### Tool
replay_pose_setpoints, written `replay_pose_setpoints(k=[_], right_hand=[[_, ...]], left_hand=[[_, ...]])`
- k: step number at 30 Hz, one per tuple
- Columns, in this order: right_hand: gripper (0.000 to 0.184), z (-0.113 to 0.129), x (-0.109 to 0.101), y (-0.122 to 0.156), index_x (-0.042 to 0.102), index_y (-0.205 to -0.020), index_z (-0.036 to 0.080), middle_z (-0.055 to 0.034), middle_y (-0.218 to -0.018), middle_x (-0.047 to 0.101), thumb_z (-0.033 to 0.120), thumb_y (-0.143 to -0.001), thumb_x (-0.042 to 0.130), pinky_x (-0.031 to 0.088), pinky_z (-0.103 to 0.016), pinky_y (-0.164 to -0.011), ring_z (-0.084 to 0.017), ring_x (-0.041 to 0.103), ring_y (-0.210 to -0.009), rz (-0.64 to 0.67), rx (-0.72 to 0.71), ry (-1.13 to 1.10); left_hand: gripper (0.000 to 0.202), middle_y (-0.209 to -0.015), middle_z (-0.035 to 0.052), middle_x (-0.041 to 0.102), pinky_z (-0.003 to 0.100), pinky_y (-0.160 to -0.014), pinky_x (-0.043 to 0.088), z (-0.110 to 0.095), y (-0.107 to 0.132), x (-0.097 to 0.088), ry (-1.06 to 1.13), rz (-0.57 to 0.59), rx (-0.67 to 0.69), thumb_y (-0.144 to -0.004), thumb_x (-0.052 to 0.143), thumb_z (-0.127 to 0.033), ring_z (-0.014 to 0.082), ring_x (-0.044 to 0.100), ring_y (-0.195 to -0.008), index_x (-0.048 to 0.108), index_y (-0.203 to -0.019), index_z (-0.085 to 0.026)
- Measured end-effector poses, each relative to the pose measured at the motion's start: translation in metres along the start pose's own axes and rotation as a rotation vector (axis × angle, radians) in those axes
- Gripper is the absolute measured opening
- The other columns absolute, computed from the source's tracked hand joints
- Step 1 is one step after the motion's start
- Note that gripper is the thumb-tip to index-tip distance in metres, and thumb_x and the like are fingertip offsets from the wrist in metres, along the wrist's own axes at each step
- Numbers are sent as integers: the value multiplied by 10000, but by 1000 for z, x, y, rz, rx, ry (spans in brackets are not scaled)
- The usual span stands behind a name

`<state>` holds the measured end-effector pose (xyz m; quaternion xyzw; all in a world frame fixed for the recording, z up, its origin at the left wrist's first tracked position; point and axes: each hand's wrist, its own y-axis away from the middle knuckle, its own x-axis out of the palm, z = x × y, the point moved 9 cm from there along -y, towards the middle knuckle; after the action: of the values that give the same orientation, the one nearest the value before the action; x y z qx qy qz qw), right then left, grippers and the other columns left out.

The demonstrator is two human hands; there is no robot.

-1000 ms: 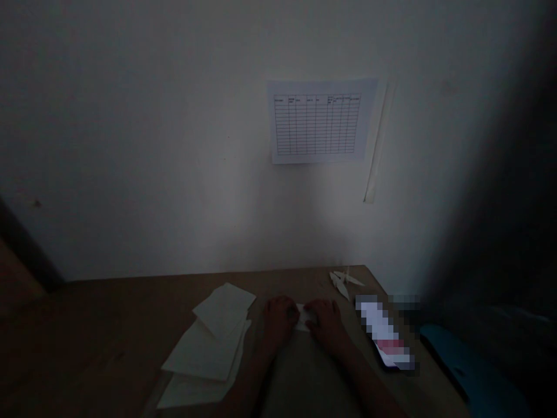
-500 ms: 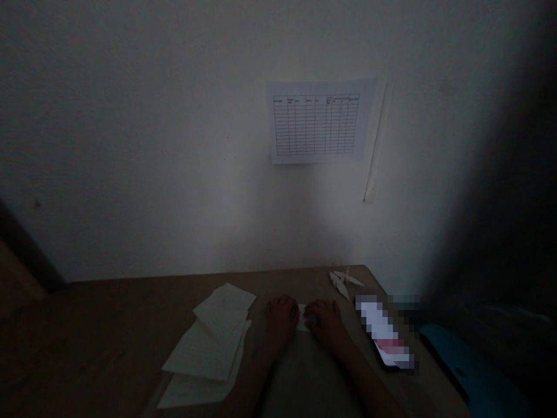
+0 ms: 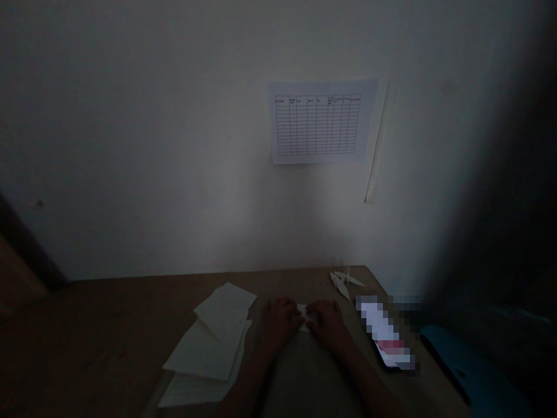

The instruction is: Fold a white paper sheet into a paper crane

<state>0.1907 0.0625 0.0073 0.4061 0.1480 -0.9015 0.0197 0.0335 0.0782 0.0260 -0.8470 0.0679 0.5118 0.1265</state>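
Observation:
A small piece of white folded paper (image 3: 303, 310) lies on the table between my two hands, mostly covered by them. My left hand (image 3: 282, 319) is closed on its left side, fingers curled and the thumb pressing near the middle. On the right side my right hand (image 3: 326, 323) grips it the same way, its thumb close to the left one. Beyond and to the right, pointed folded paper pieces (image 3: 340, 285) rest near the table's back edge. The room is dim, so the creases are hard to make out.
Loose lined paper sheets (image 3: 209, 351) overlap to the left of my hands. A phone with a lit, blurred screen (image 3: 385, 334) lies to the right. Past the table's right edge is a blue object (image 3: 474, 371). A printed table sheet (image 3: 317, 125) hangs on the wall.
My left thumb has moved right, toward the paper's middle, and my right thumb has drawn in beside it. The other things lie as before.

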Motion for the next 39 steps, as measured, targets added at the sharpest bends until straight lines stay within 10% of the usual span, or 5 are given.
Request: replay_pose_setpoints(k=[29, 39], right_hand=[[612, -3, -6, 10, 628, -1315, 292, -47, -1460, 625, 84, -743, 567, 59, -580, -1292, -238, 511, -1416, 219, -102, -55], [548, -8, -7, 8, 670, -1311, 273, -56, -1450, 650, 77, -860, 428, 268, -499, -1257, -204, 540, -1385, 118, -122, -74]], left_hand=[[222, -1252, 27, 759, 498, -1191, 283, 6, -3, -6, 41, -26, 25, -940, 603, -207, 258, 605, -1272, 773, -1053, -292], [282, -1311, 37, 720, 540, -1255, 176, 10, 6, 1, 62, 0, 102, -916, 599, -194, 241, 571, -1313, 718, -1156, -284]])
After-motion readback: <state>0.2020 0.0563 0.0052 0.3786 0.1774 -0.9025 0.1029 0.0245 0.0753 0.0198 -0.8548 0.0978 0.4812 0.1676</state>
